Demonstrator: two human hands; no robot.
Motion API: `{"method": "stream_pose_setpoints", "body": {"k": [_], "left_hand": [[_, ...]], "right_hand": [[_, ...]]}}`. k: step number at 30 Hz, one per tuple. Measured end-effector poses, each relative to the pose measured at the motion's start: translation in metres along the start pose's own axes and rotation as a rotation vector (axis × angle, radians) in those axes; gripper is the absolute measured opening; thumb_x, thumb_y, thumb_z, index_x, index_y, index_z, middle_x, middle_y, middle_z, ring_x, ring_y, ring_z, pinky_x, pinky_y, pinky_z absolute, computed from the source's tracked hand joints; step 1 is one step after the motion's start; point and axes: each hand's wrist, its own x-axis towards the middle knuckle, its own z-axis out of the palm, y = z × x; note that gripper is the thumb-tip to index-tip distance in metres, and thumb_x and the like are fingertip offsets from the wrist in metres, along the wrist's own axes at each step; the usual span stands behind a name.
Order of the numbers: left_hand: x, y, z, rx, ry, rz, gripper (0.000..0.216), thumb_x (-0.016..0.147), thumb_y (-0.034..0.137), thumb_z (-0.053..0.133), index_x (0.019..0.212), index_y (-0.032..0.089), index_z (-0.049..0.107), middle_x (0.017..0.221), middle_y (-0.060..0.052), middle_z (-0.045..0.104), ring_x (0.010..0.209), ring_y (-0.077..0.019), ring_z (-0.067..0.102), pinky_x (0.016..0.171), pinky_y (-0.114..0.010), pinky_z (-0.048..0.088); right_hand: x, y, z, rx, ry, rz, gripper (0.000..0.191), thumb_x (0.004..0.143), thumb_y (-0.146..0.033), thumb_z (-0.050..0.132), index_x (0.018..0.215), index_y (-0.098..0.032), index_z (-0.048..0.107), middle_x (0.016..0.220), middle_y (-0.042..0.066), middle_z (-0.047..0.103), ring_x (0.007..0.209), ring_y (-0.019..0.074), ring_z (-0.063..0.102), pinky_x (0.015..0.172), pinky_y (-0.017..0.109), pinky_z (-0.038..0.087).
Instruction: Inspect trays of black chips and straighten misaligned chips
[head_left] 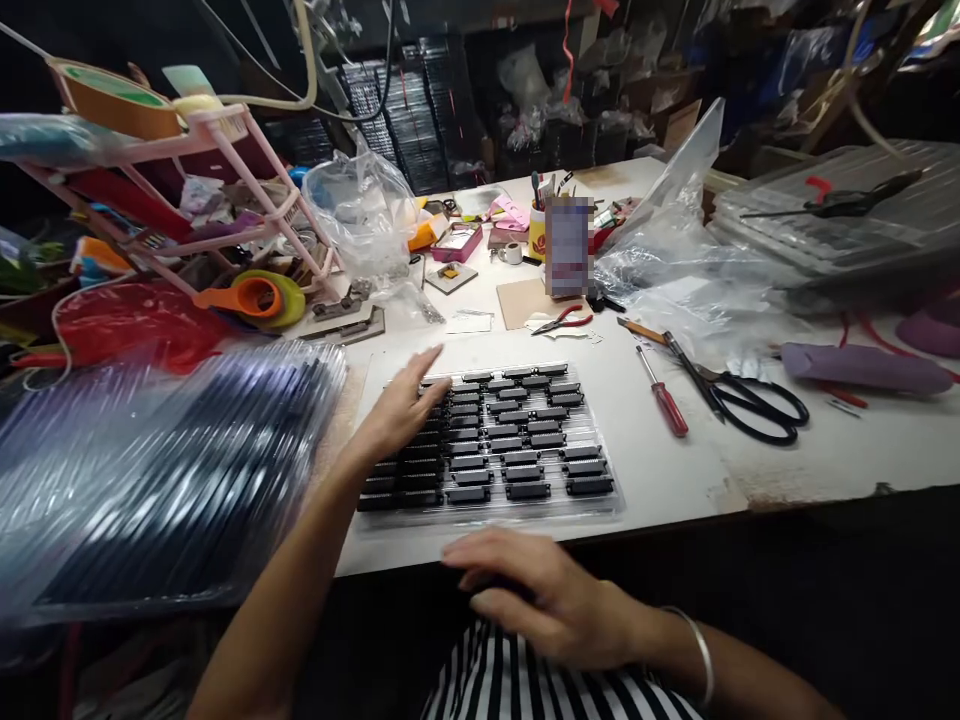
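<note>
Clear tray (491, 514) of black parts (528, 491) at near centre; left columns closely packed, right ones gapped; left hand (400, 410) over its left portion, spread wide, contact unclear; right hand (551, 600) nearer, half-curled, cannot tell whether holding anything.

We see the desk (675, 470) brightly lit against a dim far background (465, 110); glare and blur streak the clear plastic stack (225, 480) at left, blur softens our right hand (555, 600), and edges stretch.

No legible text, pixelated upright object (568, 246) unreadable, red mark (541, 243) on yellow cup (535, 222) too small
</note>
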Motion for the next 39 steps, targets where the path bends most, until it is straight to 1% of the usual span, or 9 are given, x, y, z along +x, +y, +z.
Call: {"method": "stream_pose_setpoints", "body": {"k": [4, 8, 15, 19, 24, 27, 31, 35, 39], "left_hand": [[-0.057, -0.018, -0.021, -0.188, 0.405, -0.117, 0.045, 0.082, 0.037, 0.063, 0.126, 0.025, 0.057, 0.139, -0.004, 0.051, 0.133, -0.0212, 0.039, 0.114, -0.033, 0.019], [-0.094, -0.040, -0.011, -0.464, 0.558, -0.275, 0.045, 0.087, 0.039, 0.057, 0.130, 0.025, 0.053, 0.133, -0.007, 0.056, 0.126, -0.0199, 0.048, 0.109, -0.032, 0.032], [-0.100, -0.033, 0.021, -0.616, 0.532, -0.310, 0.047, 0.088, 0.039, 0.056, 0.133, 0.029, 0.049, 0.134, -0.005, 0.056, 0.127, -0.0185, 0.047, 0.109, -0.029, 0.032], [-0.102, -0.035, 0.022, -0.657, 0.506, -0.316, 0.048, 0.089, 0.039, 0.054, 0.135, 0.029, 0.047, 0.137, -0.005, 0.053, 0.129, -0.0183, 0.045, 0.109, -0.029, 0.031], [-0.102, -0.036, 0.022, -0.569, 0.497, -0.313, 0.047, 0.088, 0.036, 0.056, 0.134, 0.028, 0.048, 0.138, -0.005, 0.052, 0.130, -0.0186, 0.044, 0.111, -0.030, 0.028], [-0.101, -0.033, 0.023, -0.513, 0.499, -0.295, 0.045, 0.087, 0.032, 0.058, 0.131, 0.028, 0.051, 0.139, -0.005, 0.051, 0.130, -0.0190, 0.044, 0.111, -0.030, 0.029], [-0.104, -0.032, 0.024, -0.518, 0.489, -0.288, 0.043, 0.087, 0.033, 0.057, 0.130, 0.026, 0.053, 0.139, -0.005, 0.051, 0.130, -0.0191, 0.043, 0.110, -0.028, 0.030], [-0.105, -0.036, 0.015, -0.396, 0.386, -0.285, 0.047, 0.089, 0.038, 0.052, 0.134, 0.024, 0.048, 0.143, -0.006, 0.047, 0.131, -0.0204, 0.042, 0.111, -0.032, 0.030], [-0.081, -0.048, -0.004, 0.094, 0.223, -0.120, 0.048, 0.093, 0.043, 0.040, 0.135, 0.022, 0.046, 0.146, -0.009, 0.042, 0.135, -0.0226, 0.037, 0.112, -0.041, 0.028]], "right_hand": [[-0.032, 0.004, -0.046, 0.058, 0.504, 0.186, 0.024, 0.096, -0.025, 0.044, 0.111, -0.026, 0.063, 0.103, 0.002, 0.066, 0.086, 0.0122, 0.064, 0.082, 0.025, 0.051], [-0.036, 0.021, -0.078, 0.004, 0.848, 0.227, 0.029, 0.096, -0.035, 0.044, 0.120, -0.027, 0.059, 0.124, 0.003, 0.060, 0.114, 0.0186, 0.056, 0.103, 0.036, 0.041], [0.005, 0.037, -0.074, -0.366, 0.655, 0.326, 0.054, 0.095, -0.047, 0.042, 0.144, -0.025, 0.034, 0.152, 0.005, 0.030, 0.141, 0.0213, 0.022, 0.117, 0.047, 0.015], [0.012, 0.033, -0.069, -0.440, 0.658, 0.268, 0.054, 0.096, -0.045, 0.039, 0.145, -0.023, 0.032, 0.151, 0.007, 0.032, 0.141, 0.0199, 0.024, 0.117, 0.044, 0.018], [0.016, 0.031, -0.102, -0.605, 0.708, 0.278, 0.059, 0.094, -0.050, 0.040, 0.145, -0.021, 0.032, 0.151, 0.010, 0.031, 0.140, 0.0234, 0.026, 0.116, 0.046, 0.020], [0.031, 0.045, -0.121, -0.708, 0.611, 0.407, 0.069, 0.092, -0.058, 0.037, 0.146, -0.017, 0.030, 0.154, 0.014, 0.023, 0.143, 0.0288, 0.016, 0.114, 0.052, 0.017], [0.054, 0.063, -0.118, -0.761, 0.440, 0.478, 0.073, 0.090, -0.060, 0.039, 0.146, -0.014, 0.030, 0.155, 0.017, 0.019, 0.143, 0.0329, 0.007, 0.114, 0.056, 0.012], [0.058, 0.054, -0.119, -0.732, 0.450, 0.308, 0.064, 0.093, -0.054, 0.038, 0.144, -0.017, 0.033, 0.153, 0.015, 0.025, 0.141, 0.0300, 0.021, 0.112, 0.054, 0.023], [0.036, 0.035, -0.148, -0.794, 0.614, 0.237, 0.050, 0.092, -0.048, 0.042, 0.133, -0.019, 0.049, 0.133, 0.013, 0.052, 0.118, 0.0287, 0.052, 0.096, 0.049, 0.046]]}}
